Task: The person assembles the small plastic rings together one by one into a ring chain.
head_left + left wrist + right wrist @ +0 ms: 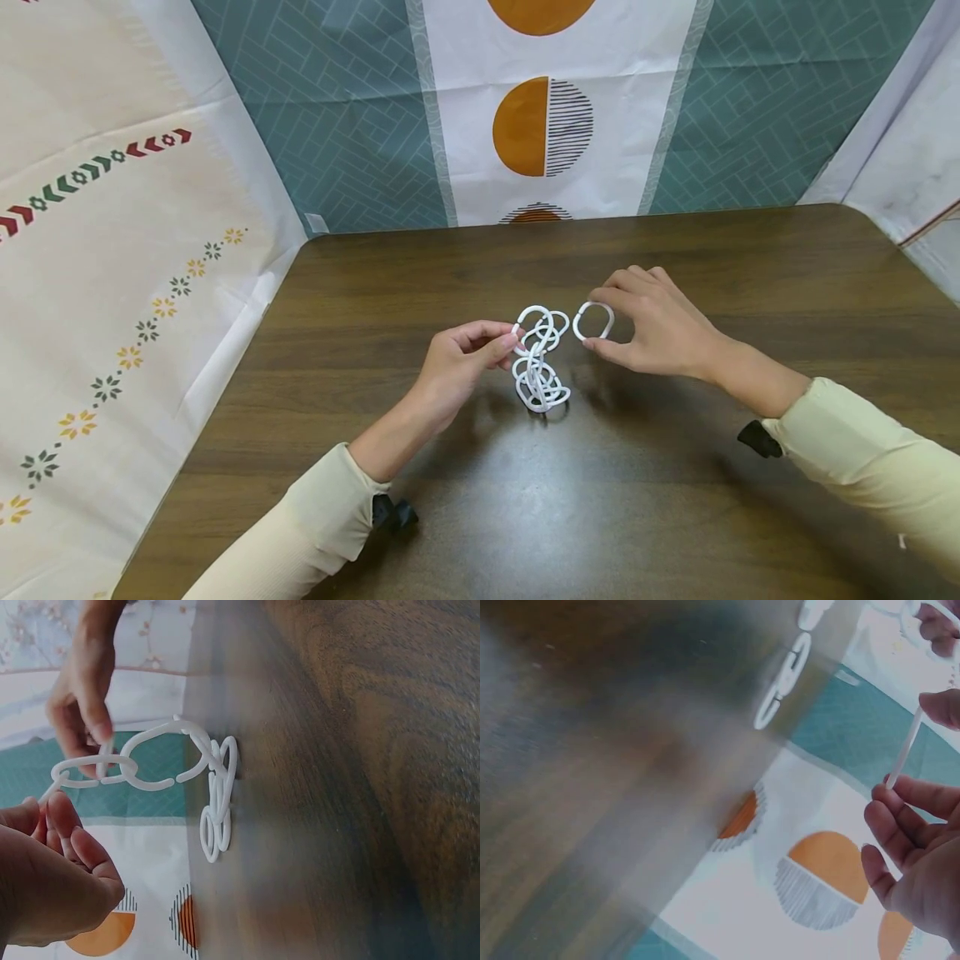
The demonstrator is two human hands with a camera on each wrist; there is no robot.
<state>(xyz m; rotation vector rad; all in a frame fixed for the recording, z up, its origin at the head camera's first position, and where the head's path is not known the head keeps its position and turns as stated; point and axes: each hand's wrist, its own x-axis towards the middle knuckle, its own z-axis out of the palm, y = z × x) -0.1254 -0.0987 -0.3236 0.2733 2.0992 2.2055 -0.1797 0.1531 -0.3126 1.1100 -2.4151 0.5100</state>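
Note:
My left hand (468, 362) pinches a white plastic ring at one end of a linked chain of rings (536, 354). From the fingertips the chain runs down, and its lower rings are bunched on the table, as the left wrist view shows with the hanging rings (166, 754). To the right, my right hand (660, 325) holds a single white ring (612, 321) between thumb and fingertips, beside the chain's upper end. That ring has a small gap in its side; in the right wrist view the ring (904, 750) appears edge-on.
Both hands work over a brown wood-grain table (675, 508). Behind its far edge hangs a teal and white cloth (360, 133) with orange circles. A cream patterned cloth (97, 275) covers the left side. Dark wrist straps (393, 514) show at the sleeves.

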